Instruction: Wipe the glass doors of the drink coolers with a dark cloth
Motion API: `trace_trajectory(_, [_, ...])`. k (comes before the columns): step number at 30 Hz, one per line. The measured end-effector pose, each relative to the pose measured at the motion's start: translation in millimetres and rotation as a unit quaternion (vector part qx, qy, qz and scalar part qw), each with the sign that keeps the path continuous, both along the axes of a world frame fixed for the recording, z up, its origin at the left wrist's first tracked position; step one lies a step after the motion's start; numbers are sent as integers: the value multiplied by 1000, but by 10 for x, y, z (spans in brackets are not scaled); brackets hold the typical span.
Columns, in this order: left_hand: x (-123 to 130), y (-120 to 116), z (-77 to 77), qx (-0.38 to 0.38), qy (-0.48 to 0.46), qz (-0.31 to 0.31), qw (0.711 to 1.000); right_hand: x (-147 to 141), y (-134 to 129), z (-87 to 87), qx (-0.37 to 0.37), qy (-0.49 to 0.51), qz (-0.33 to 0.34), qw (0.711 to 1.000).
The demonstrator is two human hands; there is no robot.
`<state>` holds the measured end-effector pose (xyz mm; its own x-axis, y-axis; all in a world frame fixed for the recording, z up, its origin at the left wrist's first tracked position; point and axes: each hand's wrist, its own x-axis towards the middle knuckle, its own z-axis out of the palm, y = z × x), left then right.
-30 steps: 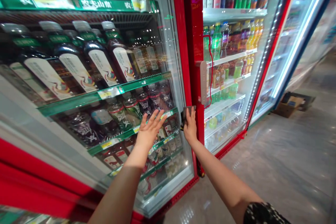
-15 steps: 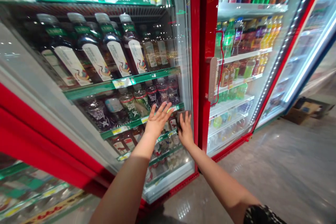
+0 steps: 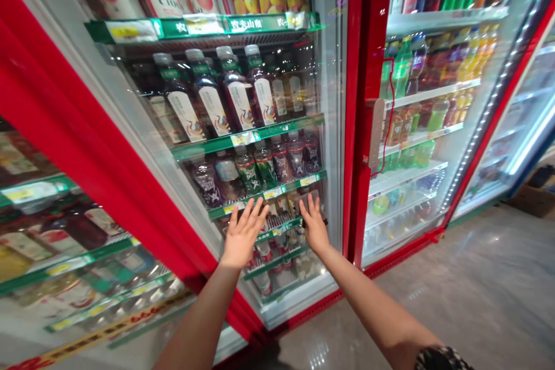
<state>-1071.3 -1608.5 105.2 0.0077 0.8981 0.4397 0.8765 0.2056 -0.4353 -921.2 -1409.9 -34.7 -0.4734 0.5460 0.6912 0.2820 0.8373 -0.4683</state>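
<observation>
My left hand (image 3: 245, 235) is at the glass door (image 3: 332, 127) of a red-framed drinks cooler, low and toward its left side. Its fingers are spread and nothing shows in them. To the right, near the door's right edge, my right hand (image 3: 315, 225) also has its fingers stretched out and apart. Around its fingertips shows a greyish patch (image 3: 307, 194); I cannot tell whether it is a cloth or a reflection. Behind the glass stand dark bottles with white labels (image 3: 212, 107) and smaller dark bottles (image 3: 281, 163) on green-edged shelves.
A red door frame (image 3: 130, 179) slants down on the left, with another cooler's bottles (image 3: 73, 231) beside it. A lit cooler (image 3: 416, 87) stands to the right, with a vertical handle (image 3: 373, 133) and a red cord (image 3: 391, 110). The floor (image 3: 489, 277) is shiny grey.
The view has swung left and up, so the cooler sits further right. My left hand has moved left across the door, away from my right hand, which stays near the right edge.
</observation>
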Motion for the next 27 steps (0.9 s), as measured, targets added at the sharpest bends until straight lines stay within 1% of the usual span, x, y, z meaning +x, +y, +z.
trace_trajectory(2, [-133, -258, -5, -3, -2, 12, 1000, 40, -45, -115, -16, 7, -14, 1000])
trace_trajectory(3, [-198, -383, -8, -6, -4, 18, 1000, 38, -41, -127, -28, 24, -30, 999])
trace_trajectory(4, [-260, -500, -11, -8, -6, 25, 1000, 12, -38, -107, -42, 48, -50, 997])
trace_trajectory(6, [-365, -706, -23, -5, -15, 44, 999, -115, -81, 0, -63, 96, -90, 989])
trace_trajectory(8, [-440, -866, -45, 9, -24, 63, 998, -301, -236, 116, -67, 115, -104, 986])
trace_trajectory(10, [-489, -990, -70, 23, -30, 74, 997, -456, -470, 150, -47, 93, -79, 991])
trace_trajectory(11, [-507, -1045, -79, 27, -31, 77, 996, -498, -584, 125, -31, 73, -57, 995])
trace_trajectory(13, [-540, -1151, -85, 24, -36, 80, 996, -495, -743, 15, 2, 36, -15, 999])
trace_trajectory(14, [-560, -1203, -82, 22, -40, 81, 996, -459, -774, -47, 12, 25, -1, 1000])
trace_trajectory(16, [-613, -1296, -71, 21, -51, 89, 994, -371, -751, -126, 13, 25, 3, 1000])
trace_trajectory(17, [-649, -1333, -68, 23, -58, 95, 994, -344, -718, -125, 5, 35, -6, 999])
trace_trajectory(18, [-691, -1360, -71, 27, -63, 102, 992, -343, -690, -93, -8, 49, -21, 999])
trace_trajectory(20, [-784, -1384, -95, 28, -72, 110, 991, -430, -694, 42, -34, 81, -55, 995])
trace_trajectory(22, [-871, -1378, -137, 20, -75, 108, 991, -602, -816, 200, -46, 98, -75, 991])
trace_trajectory(24, [-930, -1364, -177, 10, -74, 102, 992, -760, -1020, 289, -34, 85, -66, 994])
trace_trajectory(25, [-947, -1360, -192, 7, -72, 98, 992, -802, -1123, 289, -17, 68, -48, 996])
trace_trajectory(27, [-953, -1363, -205, 1, -68, 93, 993, -789, -1269, 208, 20, 37, -5, 999])
